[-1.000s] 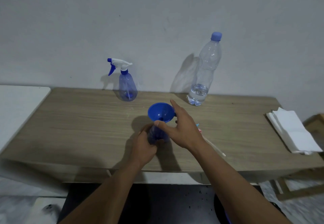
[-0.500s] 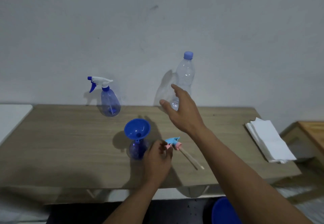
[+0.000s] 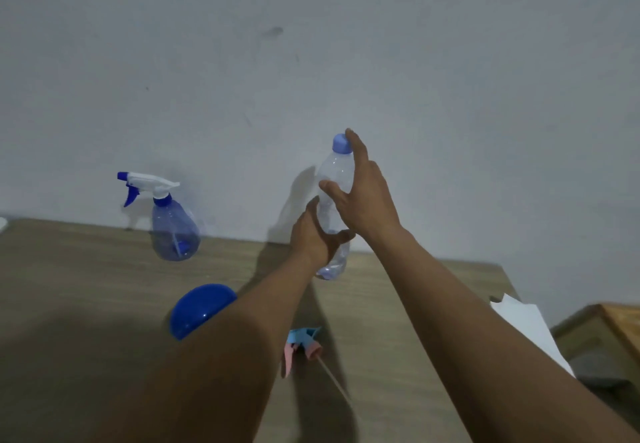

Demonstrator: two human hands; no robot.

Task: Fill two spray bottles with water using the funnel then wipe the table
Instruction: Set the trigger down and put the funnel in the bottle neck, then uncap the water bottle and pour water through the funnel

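A clear water bottle [image 3: 335, 179] with a pale blue cap stands at the back of the wooden table [image 3: 69, 286], a little water in its base. My left hand [image 3: 313, 234] grips its lower body. My right hand [image 3: 363, 196] lies against its upper part, fingers straight, the index tip beside the cap. The blue funnel [image 3: 201, 309] shows behind my left forearm, which hides the spray bottle under it. A loose pink and blue spray head [image 3: 304, 342] with its tube lies on the table. A second blue spray bottle [image 3: 175, 231] with a white trigger stands at the back left.
A stack of white napkins [image 3: 526, 331] lies at the table's right end. A wooden stool [image 3: 613, 328] stands beyond the right edge. The wall runs directly behind the bottles.
Both hands left the funnel and the bottle under it and went to the water bottle. My left hand took hold of its lower body and my right hand reached its top. The view tilted upward.
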